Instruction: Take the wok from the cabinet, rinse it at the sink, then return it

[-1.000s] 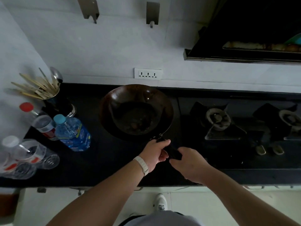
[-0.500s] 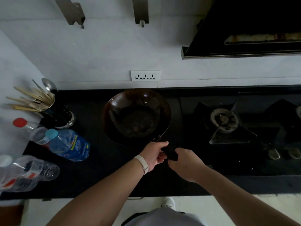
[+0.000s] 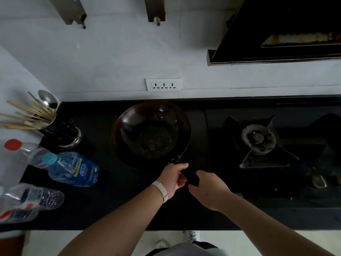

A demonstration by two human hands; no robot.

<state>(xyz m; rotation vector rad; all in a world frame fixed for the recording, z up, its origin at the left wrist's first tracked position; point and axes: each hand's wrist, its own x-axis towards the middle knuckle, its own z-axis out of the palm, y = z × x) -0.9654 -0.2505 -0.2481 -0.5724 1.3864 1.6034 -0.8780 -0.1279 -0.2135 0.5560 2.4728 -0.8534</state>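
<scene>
A dark round wok [image 3: 150,133] sits over the black countertop [image 3: 114,200], its black handle pointing toward me. My left hand [image 3: 172,179], with a white band on the wrist, is closed around the handle close to the bowl. My right hand [image 3: 207,188] grips the handle's outer end just to the right. Dark residue shows in the wok's bottom. Most of the handle is hidden under my fingers.
A gas hob burner [image 3: 258,139] lies right of the wok, under a black range hood [image 3: 276,34]. At left stand a utensil holder [image 3: 60,130] with chopsticks, a blue bottle [image 3: 72,169], a red-capped bottle [image 3: 24,150] and clear bottles [image 3: 27,200]. A wall socket [image 3: 163,85] is behind.
Both hands keep their hold on the handle and the wok stays about where it was. The view has shifted slightly.
</scene>
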